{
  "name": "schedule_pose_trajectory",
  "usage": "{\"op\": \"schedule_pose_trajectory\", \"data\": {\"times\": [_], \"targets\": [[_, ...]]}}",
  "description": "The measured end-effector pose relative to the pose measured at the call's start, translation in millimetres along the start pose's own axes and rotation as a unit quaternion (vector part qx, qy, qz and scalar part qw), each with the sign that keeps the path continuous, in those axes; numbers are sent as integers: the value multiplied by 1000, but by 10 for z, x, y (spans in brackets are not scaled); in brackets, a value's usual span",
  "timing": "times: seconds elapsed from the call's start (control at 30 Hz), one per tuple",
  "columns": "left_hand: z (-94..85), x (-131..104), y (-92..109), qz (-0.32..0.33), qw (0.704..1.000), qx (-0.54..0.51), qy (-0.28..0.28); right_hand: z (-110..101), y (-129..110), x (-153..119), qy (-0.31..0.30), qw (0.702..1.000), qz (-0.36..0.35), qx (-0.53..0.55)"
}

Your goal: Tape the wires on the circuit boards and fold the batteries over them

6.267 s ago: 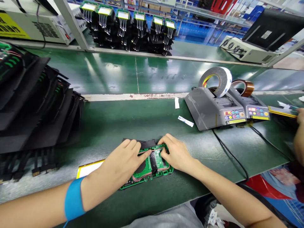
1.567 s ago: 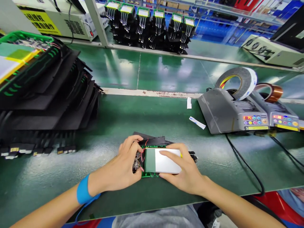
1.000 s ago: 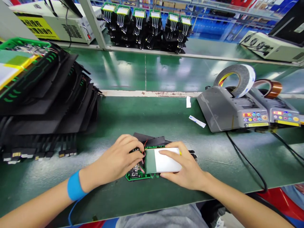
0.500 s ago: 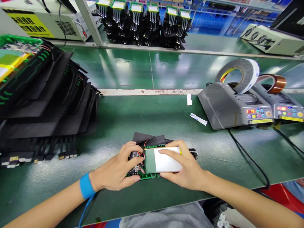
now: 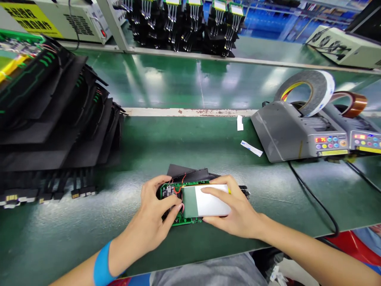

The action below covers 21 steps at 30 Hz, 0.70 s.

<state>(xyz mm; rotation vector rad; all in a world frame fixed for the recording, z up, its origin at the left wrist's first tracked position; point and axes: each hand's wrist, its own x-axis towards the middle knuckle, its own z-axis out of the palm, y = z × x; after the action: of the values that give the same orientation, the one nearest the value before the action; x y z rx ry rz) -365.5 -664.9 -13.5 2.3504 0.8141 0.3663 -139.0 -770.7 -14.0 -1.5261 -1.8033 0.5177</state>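
A flat battery pack (image 5: pixel 212 200), silver-white with a green band at its left end, lies in an open green-edged device casing (image 5: pixel 190 221). My right hand (image 5: pixel 239 210) grips the casing and battery from the right, its fingers over the pack's top and the thumb along the near side. At the other end, my left hand (image 5: pixel 154 208) reaches over the circuit board (image 5: pixel 169 191). Its thumb and a fingertip come together on thin pinkish wires (image 5: pixel 182 207) beside the battery. A red wire loops above the board. Behind the casing rests a black flap (image 5: pixel 190 173).
Stacked black device units (image 5: pixel 59 131) with cable plugs fill the left. Two tape dispensers (image 5: pixel 300 135) stand right, their cables trailing to the table edge. Two white strips (image 5: pixel 251 148) lie before them. More units (image 5: pixel 181 28) line the back shelf.
My left hand has turned and drawn its thumb and fingertip together at the wires by the battery. My right hand keeps its hold. The view has tilted slightly downward.
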Motion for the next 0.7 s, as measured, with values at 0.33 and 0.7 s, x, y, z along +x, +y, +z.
{"op": "schedule_pose_trajectory", "data": {"times": [0.33,0.7], "targets": [[187,91,143,-123,981,-131,77,5,-22,8,6,1000,-8,-15],[166,39,98,-127,968,-209,50,28,-24,79,-7,999,-21,-26]]}}
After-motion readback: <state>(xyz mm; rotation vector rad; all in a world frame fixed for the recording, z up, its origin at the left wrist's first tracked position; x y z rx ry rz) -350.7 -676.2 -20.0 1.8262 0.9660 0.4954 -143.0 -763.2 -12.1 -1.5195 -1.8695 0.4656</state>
